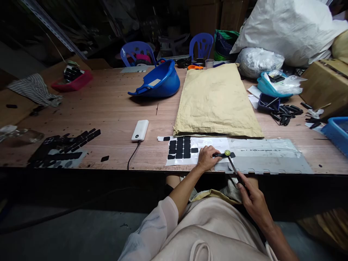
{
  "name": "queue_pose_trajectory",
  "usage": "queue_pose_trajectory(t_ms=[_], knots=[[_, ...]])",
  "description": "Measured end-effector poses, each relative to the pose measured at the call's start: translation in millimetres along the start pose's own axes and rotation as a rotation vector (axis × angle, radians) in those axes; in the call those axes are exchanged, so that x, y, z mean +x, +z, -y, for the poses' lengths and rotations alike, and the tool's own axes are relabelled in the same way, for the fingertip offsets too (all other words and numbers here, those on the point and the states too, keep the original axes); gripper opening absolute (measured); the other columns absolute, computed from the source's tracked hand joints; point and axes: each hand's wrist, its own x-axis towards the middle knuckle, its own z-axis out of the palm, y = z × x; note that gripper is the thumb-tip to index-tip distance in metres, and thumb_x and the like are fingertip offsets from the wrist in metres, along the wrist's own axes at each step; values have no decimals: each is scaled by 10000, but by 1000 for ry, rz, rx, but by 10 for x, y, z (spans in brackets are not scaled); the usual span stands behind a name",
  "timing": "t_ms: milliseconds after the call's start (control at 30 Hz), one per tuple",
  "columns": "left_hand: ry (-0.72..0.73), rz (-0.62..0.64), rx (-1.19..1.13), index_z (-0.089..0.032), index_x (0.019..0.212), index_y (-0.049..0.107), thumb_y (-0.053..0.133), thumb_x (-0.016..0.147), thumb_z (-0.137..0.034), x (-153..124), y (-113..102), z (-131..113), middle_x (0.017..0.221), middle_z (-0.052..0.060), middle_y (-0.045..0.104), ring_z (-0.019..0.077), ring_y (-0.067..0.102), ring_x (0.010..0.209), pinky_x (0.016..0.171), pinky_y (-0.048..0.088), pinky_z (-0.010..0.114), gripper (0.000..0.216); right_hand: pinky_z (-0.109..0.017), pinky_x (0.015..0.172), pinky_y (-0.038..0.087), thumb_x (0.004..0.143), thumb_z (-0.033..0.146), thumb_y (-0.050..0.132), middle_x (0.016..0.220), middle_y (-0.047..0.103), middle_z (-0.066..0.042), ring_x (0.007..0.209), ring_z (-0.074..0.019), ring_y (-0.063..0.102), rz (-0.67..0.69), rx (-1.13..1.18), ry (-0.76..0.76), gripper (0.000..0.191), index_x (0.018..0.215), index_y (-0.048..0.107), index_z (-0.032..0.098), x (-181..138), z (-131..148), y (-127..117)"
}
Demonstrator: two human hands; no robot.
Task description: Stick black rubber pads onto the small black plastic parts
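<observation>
My left hand (207,158) rests on a white backing sheet (210,144) at the table's near edge, its fingers pinched on a small black strip (223,155). My right hand (251,197) is below the table edge, closed round the dark handle of a thin tool (233,166). The tool's yellow-green tip (227,153) touches the black strip. Rows of black pads (179,148) are stuck on the left part of the white sheet. A grey mat (268,156) lies under and to the right of the sheet.
A tan sack (217,101) lies flat behind the sheet. A white power bank (140,130) with a cable, a blue basin (160,82), loose black pads (65,145) at left, trays of black parts (280,107) at right, boxes and bags beyond.
</observation>
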Motion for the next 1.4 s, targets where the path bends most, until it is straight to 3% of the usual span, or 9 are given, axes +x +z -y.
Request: queue_pose_trajectory(t_ms=[167,333,500,733,1033,1133,1233,1333,1400], knots=[[23,-12,24,-269,1022,811,831,839,-265,-14,8,8,1019,18,741,234,623,1047,968,463,379,184,-338,927,629,1013,425,562,1402,708,-104,1169,-227,721,-142,-26,135,497,1467,632,236,24,-101,-55],[41,-15,49,-260,1039,786,829,831,-275,-19,37,22,1024,22,735,242,618,1049,972,463,384,213,-430,1022,573,977,423,525,1287,724,-130,1153,-263,696,-258,-165,210,527,1444,646,210,75,-350,-105],[45,-4,67,-253,1035,769,788,873,-279,-19,22,10,1035,26,728,237,613,1049,964,460,374,165,-433,954,589,953,397,483,1213,718,-154,1071,-270,699,-245,-213,276,571,1451,651,173,86,-496,-77],[44,18,82,-268,1061,771,746,920,-322,-37,7,6,1041,25,718,236,605,1057,967,450,375,153,-431,924,617,960,425,516,1219,773,-108,1069,-279,731,-173,-170,269,591,1501,619,210,142,-526,-104],[63,16,34,-245,1089,771,716,937,-312,-25,-24,15,1046,44,715,244,608,1061,980,462,390,175,-391,1059,572,965,402,495,1419,706,-95,1244,-257,701,-194,-211,345,583,1510,611,233,119,-534,-22],[170,-16,-118,-214,1088,758,677,962,-311,-201,-58,13,1062,71,724,238,624,1062,997,480,385,178,-400,1061,571,962,399,493,1436,695,-96,1255,-264,696,-190,-218,355,594,1521,601,230,115,-555,-8],[280,61,-303,-205,1132,746,611,1009,-386,-593,-44,33,1056,86,743,221,663,997,958,516,358,257,-413,1041,578,958,400,492,1427,699,-106,1239,-275,700,-193,-223,348,603,1524,599,222,112,-575,-8],[235,206,-392,-222,1166,746,580,1017,-436,-1001,46,107,1038,76,765,201,697,916,891,543,319,309,-408,975,598,950,397,495,1369,730,-109,1138,-268,730,-189,-220,318,614,1531,591,224,110,-584,-18],[125,240,-372,-225,1154,750,577,1009,-410,-1165,134,193,1047,65,775,197,711,920,880,548,303,292,-400,931,606,939,391,498,1334,744,-114,1068,-261,738,-186,-224,295,624,1532,590,222,112,-586,-29]])
